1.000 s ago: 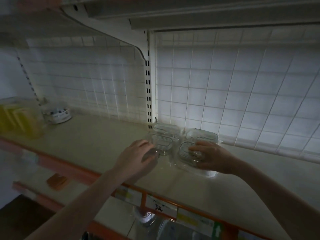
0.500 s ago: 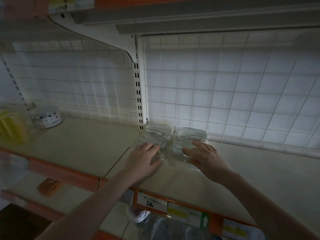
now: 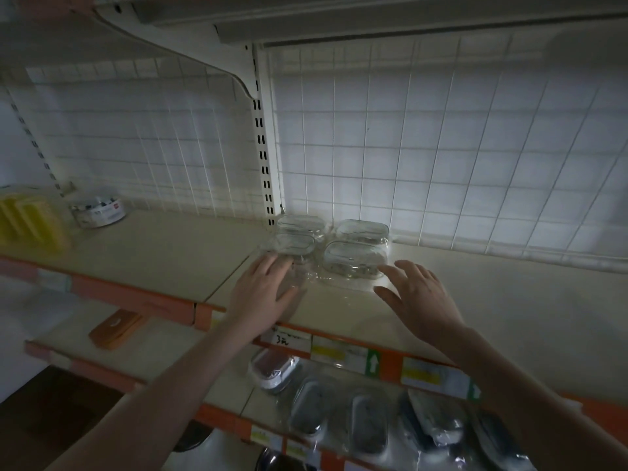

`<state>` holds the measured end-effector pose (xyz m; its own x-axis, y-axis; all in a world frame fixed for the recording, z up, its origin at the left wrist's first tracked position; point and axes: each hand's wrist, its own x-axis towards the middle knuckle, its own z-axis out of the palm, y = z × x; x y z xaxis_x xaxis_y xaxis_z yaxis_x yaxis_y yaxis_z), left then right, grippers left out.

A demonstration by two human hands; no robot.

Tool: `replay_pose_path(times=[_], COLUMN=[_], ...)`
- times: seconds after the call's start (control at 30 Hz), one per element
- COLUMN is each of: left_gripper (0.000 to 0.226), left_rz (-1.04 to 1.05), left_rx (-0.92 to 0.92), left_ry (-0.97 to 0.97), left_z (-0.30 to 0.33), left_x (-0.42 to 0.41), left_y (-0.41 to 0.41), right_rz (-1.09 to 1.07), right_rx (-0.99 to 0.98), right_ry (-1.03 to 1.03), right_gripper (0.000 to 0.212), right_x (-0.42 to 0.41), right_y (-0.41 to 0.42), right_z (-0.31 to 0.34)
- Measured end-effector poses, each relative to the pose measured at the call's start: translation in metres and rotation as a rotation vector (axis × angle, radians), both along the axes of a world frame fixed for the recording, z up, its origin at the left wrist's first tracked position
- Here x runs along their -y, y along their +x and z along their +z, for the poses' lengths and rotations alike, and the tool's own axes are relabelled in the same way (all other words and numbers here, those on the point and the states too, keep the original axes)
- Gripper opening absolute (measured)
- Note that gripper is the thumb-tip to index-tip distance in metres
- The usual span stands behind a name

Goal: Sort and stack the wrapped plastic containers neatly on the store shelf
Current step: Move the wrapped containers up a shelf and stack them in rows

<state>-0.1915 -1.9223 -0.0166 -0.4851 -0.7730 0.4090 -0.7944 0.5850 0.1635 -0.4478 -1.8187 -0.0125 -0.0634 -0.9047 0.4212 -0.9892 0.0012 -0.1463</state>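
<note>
Four clear wrapped plastic containers sit at the beige shelf back by the wire grid; left hand flat, touching wrap; right hand spread, empty; risk: loose film snags fingers, drags the front tubs askew.

A dim store aisle: a beige shelf board with an orange front edge runs before a white wire-grid back panel, split by a slotted white metal upright; price labels line the edge.
</note>
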Motion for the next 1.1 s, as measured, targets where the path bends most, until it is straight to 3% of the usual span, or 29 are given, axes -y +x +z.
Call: replay_pose_path(times=[0.27,0.63,1.1], left_gripper=[0.053,0.047,0.058], left_rz=[-0.034,-0.184,-0.103], left_rx=[-0.012,-0.108,0.039], left_ry=[-0.003,-0.066,0.277], left_z=[-0.006,-0.053,-0.14], left_x=[-0.036,-0.072,-0.104], left_y=[0.023,0.095,0.123], right_rz=[-0.115,-0.26,-0.38], right_rx=[0.046,0.103,0.122], right_ry=[0.086,-0.067,0.086], right_gripper=[0.049,0.035,0.038], right_x=[-0.055,-0.132,-0.159], right_y=[0.03,0.11,0.143], right_z=[-0.006,-0.045,-0.147])
